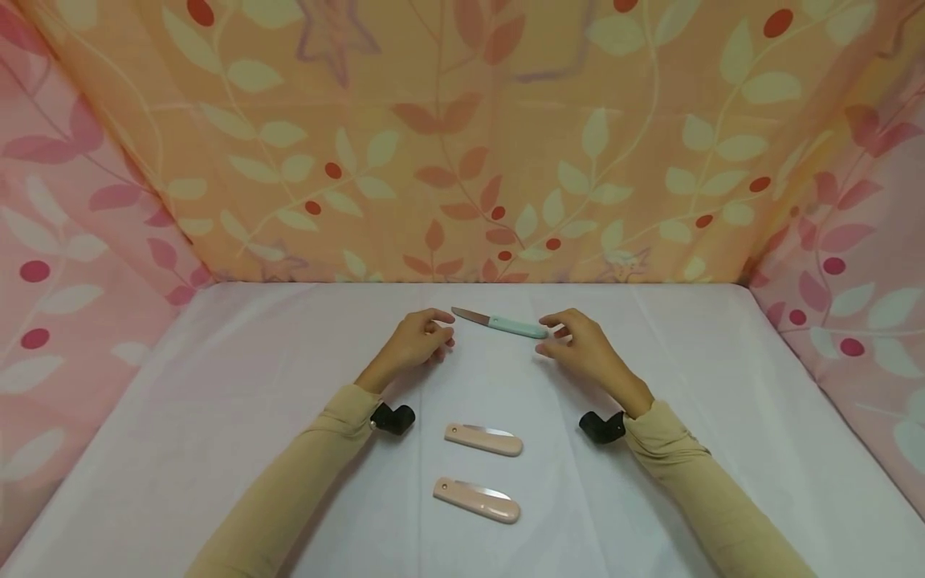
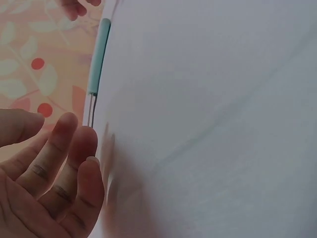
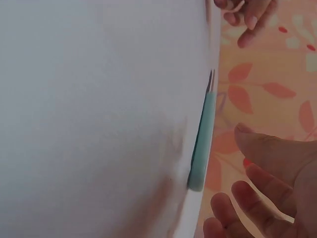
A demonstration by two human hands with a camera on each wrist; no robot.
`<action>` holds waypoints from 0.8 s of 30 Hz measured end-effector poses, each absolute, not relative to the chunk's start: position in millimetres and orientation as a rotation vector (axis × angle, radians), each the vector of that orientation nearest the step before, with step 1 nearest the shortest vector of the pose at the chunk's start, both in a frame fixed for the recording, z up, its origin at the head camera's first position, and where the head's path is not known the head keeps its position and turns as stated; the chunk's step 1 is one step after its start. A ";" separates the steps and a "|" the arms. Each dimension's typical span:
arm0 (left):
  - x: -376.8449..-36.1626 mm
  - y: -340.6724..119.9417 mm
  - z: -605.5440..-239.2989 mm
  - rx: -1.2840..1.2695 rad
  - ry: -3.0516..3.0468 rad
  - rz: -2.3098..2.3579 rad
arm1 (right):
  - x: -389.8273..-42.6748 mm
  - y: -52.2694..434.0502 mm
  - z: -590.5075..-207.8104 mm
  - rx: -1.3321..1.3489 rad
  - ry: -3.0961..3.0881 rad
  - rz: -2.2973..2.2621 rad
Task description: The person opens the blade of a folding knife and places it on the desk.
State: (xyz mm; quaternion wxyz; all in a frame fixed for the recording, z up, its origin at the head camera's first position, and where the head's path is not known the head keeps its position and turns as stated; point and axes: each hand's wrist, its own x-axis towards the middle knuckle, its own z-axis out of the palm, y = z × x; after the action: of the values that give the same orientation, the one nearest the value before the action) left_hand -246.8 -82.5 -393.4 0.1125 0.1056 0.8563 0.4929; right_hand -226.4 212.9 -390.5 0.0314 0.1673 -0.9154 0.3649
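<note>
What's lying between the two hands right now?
The green-handled knife lies open on the white cloth, blade toward the left hand, handle by the right hand. Head view shows it.

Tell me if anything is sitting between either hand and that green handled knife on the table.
Nothing visible does. The green-handled knife lies open on the white cloth, with the left hand by its blade tip and the right hand at its handle end. The two pink folded knives lie nearer the person, out of the way.
</note>
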 end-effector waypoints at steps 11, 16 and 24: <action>-228.9 -77.6 -392.2 0.365 2.509 1.426 | -193.9 208.8 -389.0 0.649 -2.800 1.126; -217.1 -75.8 -388.0 0.380 2.490 1.418 | -177.9 207.1 -388.4 0.694 -2.803 1.141; -200.8 -73.9 -385.6 0.452 2.467 1.385 | -157.3 204.5 -391.9 0.753 -2.810 1.231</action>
State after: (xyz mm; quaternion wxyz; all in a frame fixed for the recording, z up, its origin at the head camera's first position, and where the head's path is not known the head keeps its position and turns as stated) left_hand -200.8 -73.9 -385.6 0.1376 0.1562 0.8528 0.4789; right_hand -157.3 204.5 -391.9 -0.0084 0.2383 -0.8895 0.3898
